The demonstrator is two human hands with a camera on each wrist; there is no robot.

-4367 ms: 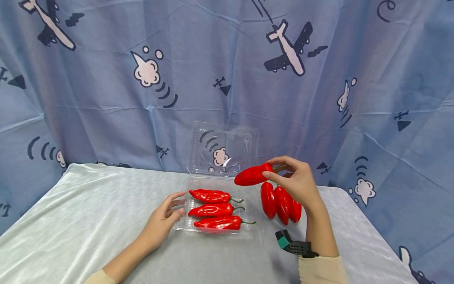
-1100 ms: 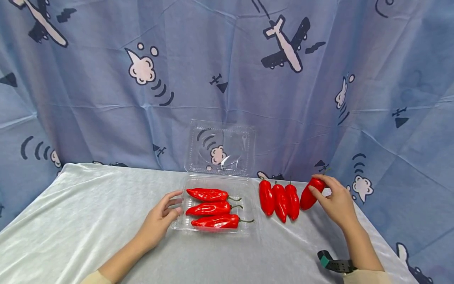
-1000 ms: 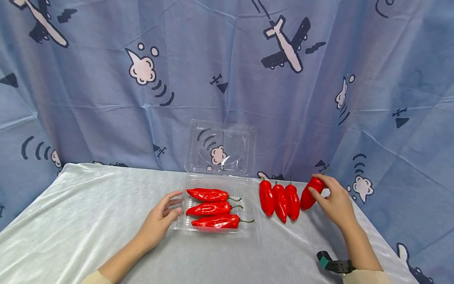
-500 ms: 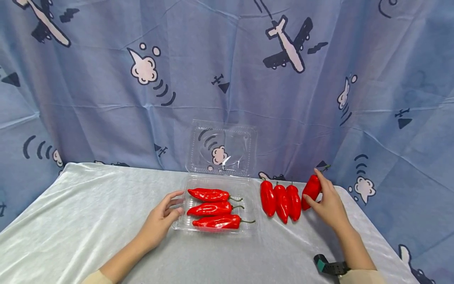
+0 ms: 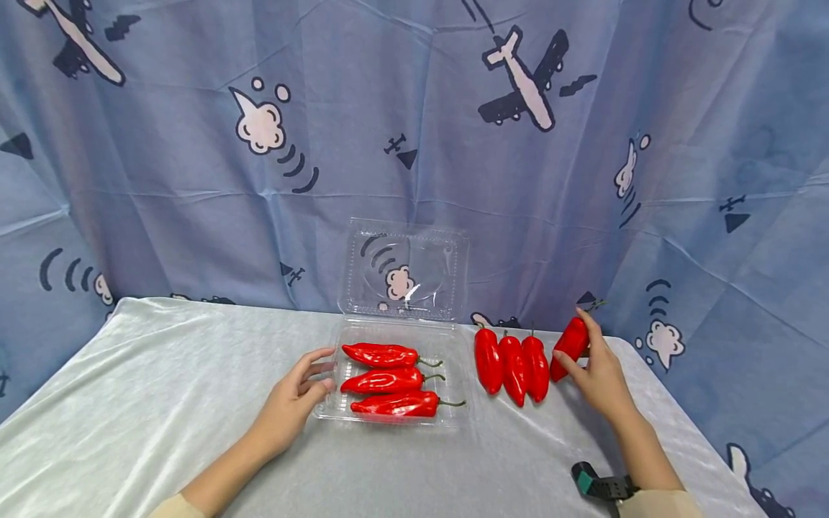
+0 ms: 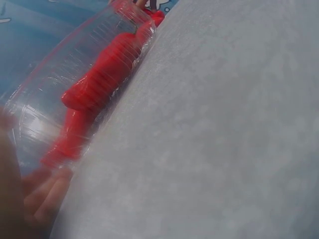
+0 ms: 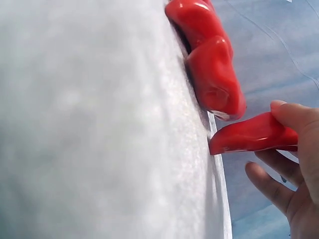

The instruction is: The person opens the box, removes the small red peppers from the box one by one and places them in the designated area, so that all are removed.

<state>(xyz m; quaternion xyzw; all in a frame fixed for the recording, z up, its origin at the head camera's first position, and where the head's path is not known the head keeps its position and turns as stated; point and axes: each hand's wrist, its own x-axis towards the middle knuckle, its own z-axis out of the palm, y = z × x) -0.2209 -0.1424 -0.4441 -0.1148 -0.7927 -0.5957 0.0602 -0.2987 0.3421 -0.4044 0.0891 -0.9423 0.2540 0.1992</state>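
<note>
At the table's right, my right hand (image 5: 601,370) pinches a red pepper (image 5: 569,349) between thumb and fingers. Its stem points up and back, and in the right wrist view the lower tip of the held pepper (image 7: 249,133) comes right at the tabletop. My left hand (image 5: 291,403) rests with spread, relaxed fingers against the left wall of a clear plastic clamshell container (image 5: 456,374). Inside lie three red peppers (image 5: 382,380) in a row, stems to the right. The container's lid (image 5: 447,273) stands raised at the back.
Three more red peppers (image 5: 512,370) lie side by side between the container and my right hand, stems toward the back. A white cloth covers the table (image 5: 194,374). A blue curtain (image 5: 363,129) with airplane prints hangs right behind it.
My right hand has carried the pepper from beside the container to the right of the table peppers and lowered it. Lately its grip has shifted slightly. The left hand stays put.
</note>
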